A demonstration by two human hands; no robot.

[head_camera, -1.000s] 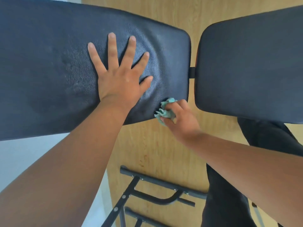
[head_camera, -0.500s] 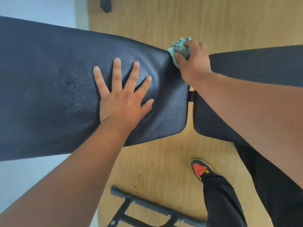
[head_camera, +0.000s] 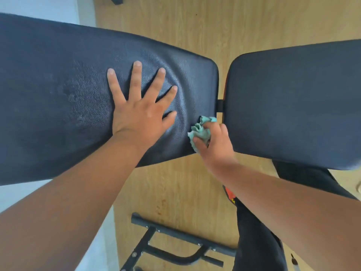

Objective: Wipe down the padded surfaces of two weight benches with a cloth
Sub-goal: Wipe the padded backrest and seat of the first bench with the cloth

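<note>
Sweeping back toward the near side, the right hand (head_camera: 215,142) now grasps the crumpled green cloth (head_camera: 201,130) against the end edge of the long bench pad (head_camera: 58,98), close to that pad's near corner; half a second ago the same hand held the cloth at the far corner of this edge, and a second ago it was at the near corner, so one full pass along the end edge appears complete. The fingers (head_camera: 213,127) of the right hand curl over the cloth and the thumb closes beneath it, leaving bunched folds showing ahead of the knuckles, toward the left thumb. The left hand (head_camera: 140,106) lies flat and released on the pad, its fingers (head_camera: 136,79) straight and spread, its thumb tip pointing at the cloth and just beside it; it has kept the same place throughout, and the leather dimples around its palm, which suggests bracing pressure. Beyond the right knuckles a narrow gap with a dark connecting bracket (head_camera: 220,106) separates this pad from the second bench pad (head_camera: 293,102), which the cloth does not touch. Judged from this, the edge work on the first pad is nearly done, while the second pad's broad top probably remains to be wiped. Below the forearms lie the wooden floor (head_camera: 175,188) and a black steel frame (head_camera: 175,243).
</note>
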